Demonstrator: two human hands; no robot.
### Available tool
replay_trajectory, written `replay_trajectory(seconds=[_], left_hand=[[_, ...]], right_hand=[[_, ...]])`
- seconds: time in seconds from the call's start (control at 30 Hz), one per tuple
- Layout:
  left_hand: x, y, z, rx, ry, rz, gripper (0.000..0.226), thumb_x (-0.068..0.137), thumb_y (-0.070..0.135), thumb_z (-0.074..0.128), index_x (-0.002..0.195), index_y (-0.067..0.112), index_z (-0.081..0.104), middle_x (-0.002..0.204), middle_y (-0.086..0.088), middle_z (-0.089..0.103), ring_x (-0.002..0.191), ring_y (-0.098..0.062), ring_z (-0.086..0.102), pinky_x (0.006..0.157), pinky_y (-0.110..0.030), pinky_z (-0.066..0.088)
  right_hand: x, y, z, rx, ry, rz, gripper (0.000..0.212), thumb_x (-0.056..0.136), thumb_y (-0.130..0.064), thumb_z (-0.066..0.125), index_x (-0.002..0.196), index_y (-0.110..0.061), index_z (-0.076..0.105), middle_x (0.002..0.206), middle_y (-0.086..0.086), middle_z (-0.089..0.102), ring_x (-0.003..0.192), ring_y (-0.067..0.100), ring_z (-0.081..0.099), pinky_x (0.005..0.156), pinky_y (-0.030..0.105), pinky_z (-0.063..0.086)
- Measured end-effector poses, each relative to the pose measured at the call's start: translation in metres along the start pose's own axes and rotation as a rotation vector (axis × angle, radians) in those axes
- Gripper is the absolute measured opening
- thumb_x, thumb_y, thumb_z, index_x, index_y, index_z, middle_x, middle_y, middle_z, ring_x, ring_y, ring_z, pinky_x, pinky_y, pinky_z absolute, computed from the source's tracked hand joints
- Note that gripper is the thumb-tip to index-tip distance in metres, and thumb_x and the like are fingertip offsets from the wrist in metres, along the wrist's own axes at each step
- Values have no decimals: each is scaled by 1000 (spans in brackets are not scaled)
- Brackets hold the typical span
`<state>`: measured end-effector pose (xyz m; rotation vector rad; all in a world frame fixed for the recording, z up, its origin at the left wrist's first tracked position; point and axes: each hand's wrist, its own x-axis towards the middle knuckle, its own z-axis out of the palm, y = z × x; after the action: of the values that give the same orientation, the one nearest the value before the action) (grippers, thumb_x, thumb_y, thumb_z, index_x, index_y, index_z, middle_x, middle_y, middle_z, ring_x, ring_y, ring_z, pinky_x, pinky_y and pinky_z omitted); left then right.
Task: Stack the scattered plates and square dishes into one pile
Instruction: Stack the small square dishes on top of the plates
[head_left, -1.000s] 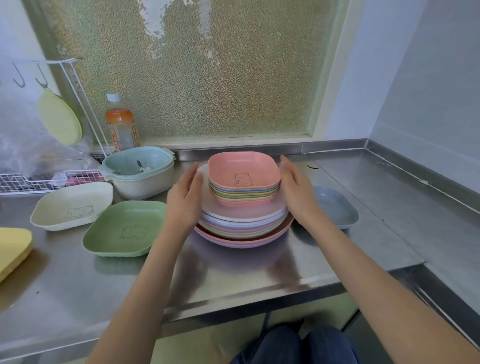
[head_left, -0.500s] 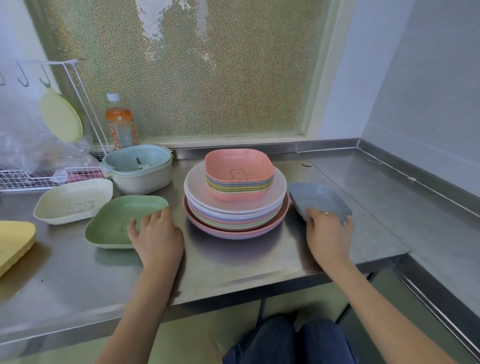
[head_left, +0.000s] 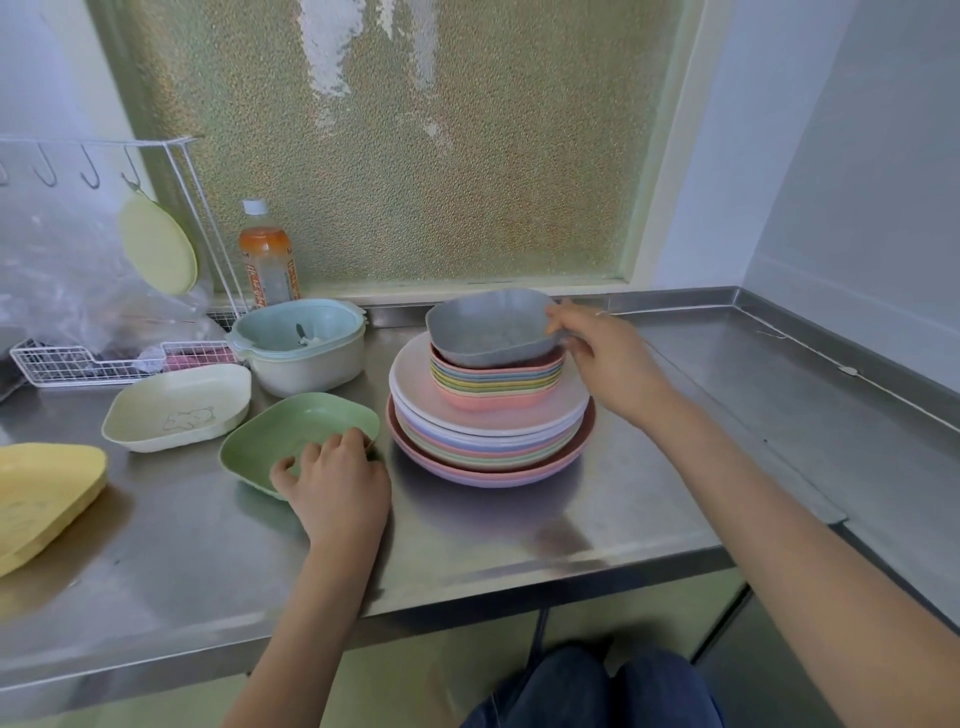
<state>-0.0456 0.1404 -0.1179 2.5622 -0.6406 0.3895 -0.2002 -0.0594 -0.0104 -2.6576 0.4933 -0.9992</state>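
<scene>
Lifted off the steel tabletop (head_left: 467, 540), the grey square plastic dish (head_left: 488, 327) now tilts over the pastel pile (head_left: 493, 410), pinched by the right hand (head_left: 608, 358); the left hand (head_left: 337, 483) grips the green square dish's (head_left: 296, 436) near rim.

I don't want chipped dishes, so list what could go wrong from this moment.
1. The grey square dish, held at its edge by the right hand, sits tilted over the small dish stack; released unevenly, it may slide off.
2. The pile of round plates is already tall, so a nudge from that hand could shift it.
3. The left hand grips the green square dish close to the pile and may bump it when lifting.
</scene>
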Motion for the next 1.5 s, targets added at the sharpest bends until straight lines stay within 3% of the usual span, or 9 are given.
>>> replay_trajectory(seconds=[0.17,0.23,0.33,0.43,0.87,1.0,1.2,1.37,1.5], left_hand=[[1,0,-1,7,-10,0,12,79,14,51,85,15,61,89,-6,67,94,-29,54,95,-43,25],[1,0,-2,1,-2,2,12,80,14,51,85,15,61,89,-6,67,93,-29,54,95,-42,25],[0,1,-4,-23,39,-2,11,81,12,50,84,13,61,84,-9,67,90,-30,55,94,-43,26],[-3,3,-7,-62,101,-11,11,82,9,50,81,10,61,78,-13,65,85,-32,56,94,-45,28],[-3,5,-9,-163,170,19,14,86,8,52,94,9,64,88,-15,68,92,-33,58,97,-47,30],[-4,5,-9,-161,165,18,15,85,8,52,94,9,64,89,-15,67,92,-33,58,96,-46,29],[-3,5,-8,-156,154,19,16,85,8,52,96,10,64,90,-14,67,93,-32,58,97,-46,28],[-2,5,-6,-156,152,25,15,84,8,53,94,10,64,89,-14,67,92,-33,58,96,-44,28],[-2,6,-7,-154,152,32,14,85,9,54,94,9,64,89,-15,67,92,-33,58,96,-46,29]], right_hand=[[-9,1,6,145,-120,165,30,82,5,46,95,-14,65,129,8,58,132,14,41,105,26,26],[-11,-7,9,184,-127,128,23,86,-6,51,97,-18,68,126,2,60,127,7,42,109,33,23],[-11,-14,16,61,-155,-7,16,92,-16,53,95,-13,68,92,3,70,94,20,63,86,32,41],[-8,-15,20,-67,-152,-54,14,92,-15,51,93,-12,65,71,1,60,78,28,58,69,33,38],[-9,-21,27,48,-33,-57,8,88,-3,53,84,-4,60,77,-3,54,79,21,53,71,31,38],[-9,-21,26,13,-27,-60,6,88,-8,56,85,-5,60,79,1,59,80,25,56,76,36,41],[-7,-21,19,201,-54,32,6,87,-14,60,80,-14,60,78,0,59,73,14,50,68,28,36],[-11,-21,28,81,-98,-33,8,90,-12,55,85,-8,60,78,1,57,79,23,54,76,39,42],[-10,-22,29,100,-84,3,19,92,-27,53,78,-15,57,74,-3,58,77,20,54,81,42,42]])
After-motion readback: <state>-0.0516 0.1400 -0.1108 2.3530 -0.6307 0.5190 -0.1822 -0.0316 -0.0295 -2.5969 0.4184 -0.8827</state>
